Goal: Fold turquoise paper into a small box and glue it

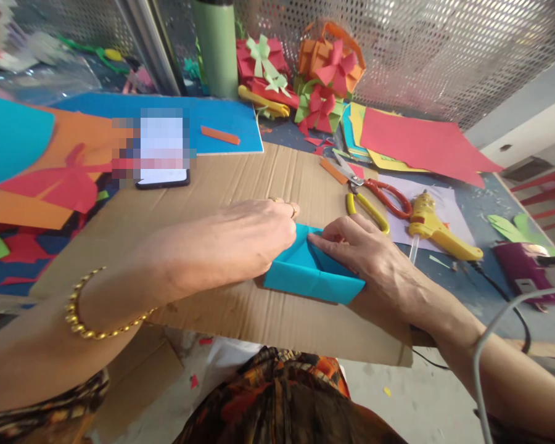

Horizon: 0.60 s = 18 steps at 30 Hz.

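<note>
The blue paper box (312, 271) is pinched at its far rim from both sides: the grip of the left hand (245, 237) is closed on the left corner of that rim, and the fingertips of the right hand (370, 256) are pressed together on the fold just beside it. The box rests on a sheet of corrugated cardboard (240, 185) laid over the surface, near the cardboard's front edge.

As a judgement, the folding is well advanced: four walls are already raised and a floor can be seen inside, so the shape is formed. What seems left is the creasing or tucking of the far wall, where both hands are at work; whether a flap is still loose there is hidden by the fingers.

To the right, scissors (374, 194) and a yellow glue gun (437, 228) lie untouched. Finished paper boxes with bows (324, 80) are gathered at the back, beside loose coloured sheets (416, 145). A phone (161, 176) lies at the cardboard's far left.
</note>
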Available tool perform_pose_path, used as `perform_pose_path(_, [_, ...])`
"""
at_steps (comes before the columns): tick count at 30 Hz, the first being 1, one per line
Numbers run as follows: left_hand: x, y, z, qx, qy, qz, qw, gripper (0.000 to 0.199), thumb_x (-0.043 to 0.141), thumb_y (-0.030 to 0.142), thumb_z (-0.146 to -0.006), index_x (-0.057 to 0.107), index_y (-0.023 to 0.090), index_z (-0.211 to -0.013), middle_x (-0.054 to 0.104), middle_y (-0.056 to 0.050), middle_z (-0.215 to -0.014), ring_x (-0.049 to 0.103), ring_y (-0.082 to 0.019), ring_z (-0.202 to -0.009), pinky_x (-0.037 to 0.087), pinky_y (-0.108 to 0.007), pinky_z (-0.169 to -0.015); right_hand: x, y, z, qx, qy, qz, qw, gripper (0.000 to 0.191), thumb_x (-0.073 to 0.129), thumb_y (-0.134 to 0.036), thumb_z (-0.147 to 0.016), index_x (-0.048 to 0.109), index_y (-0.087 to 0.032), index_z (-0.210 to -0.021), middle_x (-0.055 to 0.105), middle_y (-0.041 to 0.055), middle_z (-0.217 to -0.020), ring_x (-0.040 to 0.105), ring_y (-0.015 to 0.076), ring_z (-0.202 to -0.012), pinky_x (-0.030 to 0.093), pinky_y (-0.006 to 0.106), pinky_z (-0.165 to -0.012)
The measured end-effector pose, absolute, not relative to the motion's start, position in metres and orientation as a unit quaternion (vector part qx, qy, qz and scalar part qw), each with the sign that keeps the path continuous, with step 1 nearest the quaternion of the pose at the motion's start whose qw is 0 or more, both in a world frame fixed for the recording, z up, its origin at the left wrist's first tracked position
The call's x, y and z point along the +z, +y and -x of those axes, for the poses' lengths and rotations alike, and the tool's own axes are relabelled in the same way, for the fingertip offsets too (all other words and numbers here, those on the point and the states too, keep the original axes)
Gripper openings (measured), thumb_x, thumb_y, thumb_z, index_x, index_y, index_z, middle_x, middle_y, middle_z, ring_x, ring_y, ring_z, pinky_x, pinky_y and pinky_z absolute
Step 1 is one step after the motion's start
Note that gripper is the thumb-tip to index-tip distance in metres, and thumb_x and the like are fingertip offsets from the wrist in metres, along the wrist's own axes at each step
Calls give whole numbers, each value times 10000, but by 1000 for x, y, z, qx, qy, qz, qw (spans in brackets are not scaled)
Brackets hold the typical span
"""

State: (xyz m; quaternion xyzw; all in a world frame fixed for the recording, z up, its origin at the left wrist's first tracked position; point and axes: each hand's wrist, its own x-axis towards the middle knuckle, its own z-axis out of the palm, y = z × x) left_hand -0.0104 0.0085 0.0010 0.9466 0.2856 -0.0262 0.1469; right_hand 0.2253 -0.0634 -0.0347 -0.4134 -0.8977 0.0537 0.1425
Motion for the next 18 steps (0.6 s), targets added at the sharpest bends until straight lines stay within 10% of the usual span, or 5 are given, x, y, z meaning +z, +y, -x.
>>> perform_pose_path(18, [0,11,13,-60,277,-950,134,207,511,-14,-862,656,125,-811,593,-70,-882,466,-148,-689,348,-304,-636,-42,-58,-224,61,-890,392,225,202,589,-102,-924,745,-175,-1031,668,99,-949,564,219,-821,442,378,-704])
